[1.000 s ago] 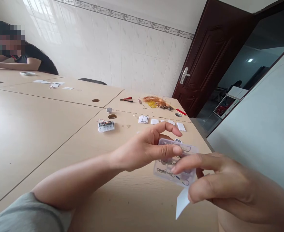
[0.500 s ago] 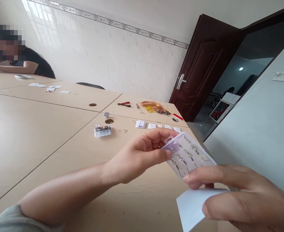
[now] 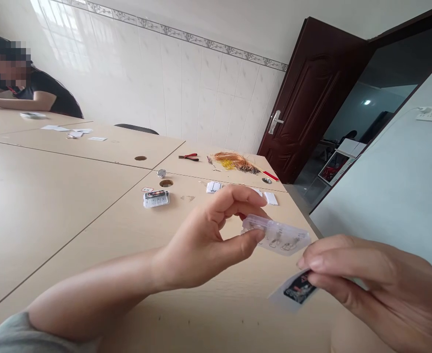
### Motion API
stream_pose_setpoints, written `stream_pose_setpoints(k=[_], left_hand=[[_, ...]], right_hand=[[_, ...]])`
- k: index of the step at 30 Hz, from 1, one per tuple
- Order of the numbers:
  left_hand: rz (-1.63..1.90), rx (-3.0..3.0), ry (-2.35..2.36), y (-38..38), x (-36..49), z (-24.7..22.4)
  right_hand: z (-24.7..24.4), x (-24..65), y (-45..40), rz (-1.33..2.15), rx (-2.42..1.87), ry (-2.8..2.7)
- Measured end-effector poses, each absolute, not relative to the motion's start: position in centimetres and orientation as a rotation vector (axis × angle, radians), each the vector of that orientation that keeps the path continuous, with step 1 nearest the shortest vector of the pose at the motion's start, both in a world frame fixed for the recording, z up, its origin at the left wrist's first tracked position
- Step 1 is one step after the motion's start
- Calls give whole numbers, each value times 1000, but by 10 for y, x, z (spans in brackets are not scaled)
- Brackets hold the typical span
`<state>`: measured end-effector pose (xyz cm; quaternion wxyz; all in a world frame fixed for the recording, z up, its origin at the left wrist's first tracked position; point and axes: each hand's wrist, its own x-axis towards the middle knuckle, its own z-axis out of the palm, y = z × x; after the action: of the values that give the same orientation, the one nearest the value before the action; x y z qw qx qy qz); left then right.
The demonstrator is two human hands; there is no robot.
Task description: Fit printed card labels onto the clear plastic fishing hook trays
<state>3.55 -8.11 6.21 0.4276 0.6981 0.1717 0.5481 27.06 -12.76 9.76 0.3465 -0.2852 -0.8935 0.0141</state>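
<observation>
While the left hand [image 3: 203, 240] narrowly pinches a clear plastic box [image 3: 276, 236], the right hand [image 3: 363, 284] pinches a printed white card [image 3: 296, 291] just below that box.

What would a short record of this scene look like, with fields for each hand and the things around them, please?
Left hand: holds a clear plastic box of small metal fittings by one end, between thumb and fingers
Right hand: pinches a white card bearing a dark printed label
Surface: pale wooden table
Farther along: red-handled pliers, a tangle of copper-coloured strands, a second clear box
Other person: co-worker seated at the far end, forearms on the table
</observation>
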Motion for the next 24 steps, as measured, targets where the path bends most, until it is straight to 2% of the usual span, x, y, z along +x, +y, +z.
stream_pose_setpoints(k=[8,18,24], left_hand=[[1248,1556,266,-81,36,61],[1555,1844,244,-81,31,59],[1569,1928,251,-81,29,63]], right_hand=[[93,268,-127,-80,-951,-2229],[89,265,-127,-232,-985,-2194],[97,260,-123,-126,-942,-2346]])
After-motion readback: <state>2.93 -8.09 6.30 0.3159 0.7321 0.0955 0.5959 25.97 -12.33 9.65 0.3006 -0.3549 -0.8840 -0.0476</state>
